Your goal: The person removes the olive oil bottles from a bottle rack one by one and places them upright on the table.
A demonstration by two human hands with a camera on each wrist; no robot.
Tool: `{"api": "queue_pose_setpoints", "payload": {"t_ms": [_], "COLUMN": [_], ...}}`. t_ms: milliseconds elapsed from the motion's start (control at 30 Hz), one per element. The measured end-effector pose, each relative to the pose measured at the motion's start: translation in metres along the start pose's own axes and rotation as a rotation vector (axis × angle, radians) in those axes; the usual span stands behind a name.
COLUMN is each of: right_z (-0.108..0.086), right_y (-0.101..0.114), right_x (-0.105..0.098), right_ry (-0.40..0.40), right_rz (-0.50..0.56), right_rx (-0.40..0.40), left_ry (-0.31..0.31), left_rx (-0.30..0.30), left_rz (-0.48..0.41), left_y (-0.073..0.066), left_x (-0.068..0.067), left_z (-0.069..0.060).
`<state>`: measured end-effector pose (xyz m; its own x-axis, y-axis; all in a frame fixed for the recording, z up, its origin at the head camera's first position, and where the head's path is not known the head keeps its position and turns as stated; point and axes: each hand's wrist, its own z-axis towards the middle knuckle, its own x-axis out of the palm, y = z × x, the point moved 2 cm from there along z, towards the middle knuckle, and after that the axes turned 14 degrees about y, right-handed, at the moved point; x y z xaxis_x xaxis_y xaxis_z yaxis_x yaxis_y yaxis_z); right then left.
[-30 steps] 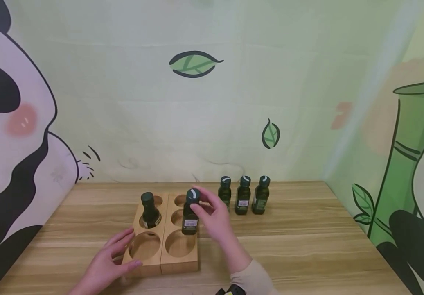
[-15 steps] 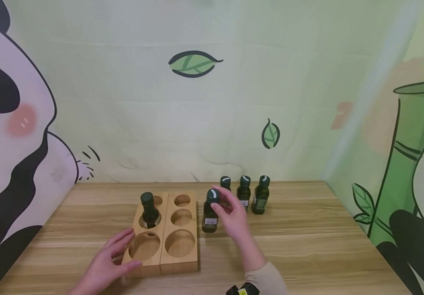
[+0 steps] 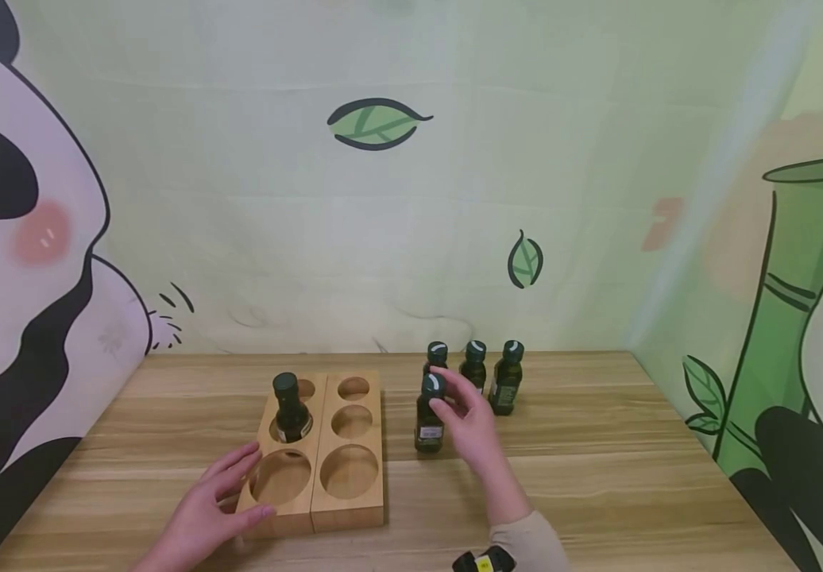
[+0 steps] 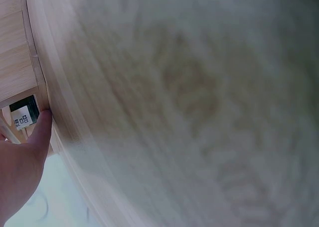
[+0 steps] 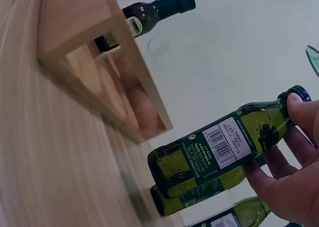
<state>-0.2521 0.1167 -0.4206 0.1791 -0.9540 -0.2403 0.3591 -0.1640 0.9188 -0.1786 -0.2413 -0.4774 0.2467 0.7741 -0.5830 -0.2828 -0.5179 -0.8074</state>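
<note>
My right hand (image 3: 472, 429) pinches a small green glass oil bottle (image 3: 429, 425) near its dark cap, right of the wooden rack (image 3: 347, 518). In the right wrist view this bottle (image 5: 214, 147) shows a barcode label; whether its base touches the table is unclear. My left hand (image 3: 207, 504) rests against the rack's left side, fingers along the edge and thumb at the front corner. The left wrist view shows one finger (image 4: 42, 130) against the rack's wood. A dark bottle (image 3: 291, 417) with a taller neck stands in the left row's middle hole.
Three similar green bottles stand at the back right: one (image 3: 437, 352) partly behind the held bottle, a middle one (image 3: 473, 365) partly behind my hand, and a right one (image 3: 508, 385). A printed cloth backdrop (image 3: 411, 270) rises behind the table (image 3: 597, 477).
My right hand has carried the green bottle rightward from above the rack's right row to beside the rack. My left hand and the rack have stayed in place.
</note>
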Motion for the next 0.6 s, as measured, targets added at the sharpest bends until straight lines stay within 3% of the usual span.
{"api": "queue_pose_setpoints", "payload": {"t_ms": [600], "right_z": [-0.006], "right_y": [-0.016], "right_x": [-0.006], "right_ry": [-0.008], "right_rz": [-0.051], "right_rx": [0.026], "left_ry": [0.011], "left_rx": [-0.03], "left_rz": [-0.009], "left_y": [-0.001], "left_x": [-0.001], "left_z": [0.001]}}
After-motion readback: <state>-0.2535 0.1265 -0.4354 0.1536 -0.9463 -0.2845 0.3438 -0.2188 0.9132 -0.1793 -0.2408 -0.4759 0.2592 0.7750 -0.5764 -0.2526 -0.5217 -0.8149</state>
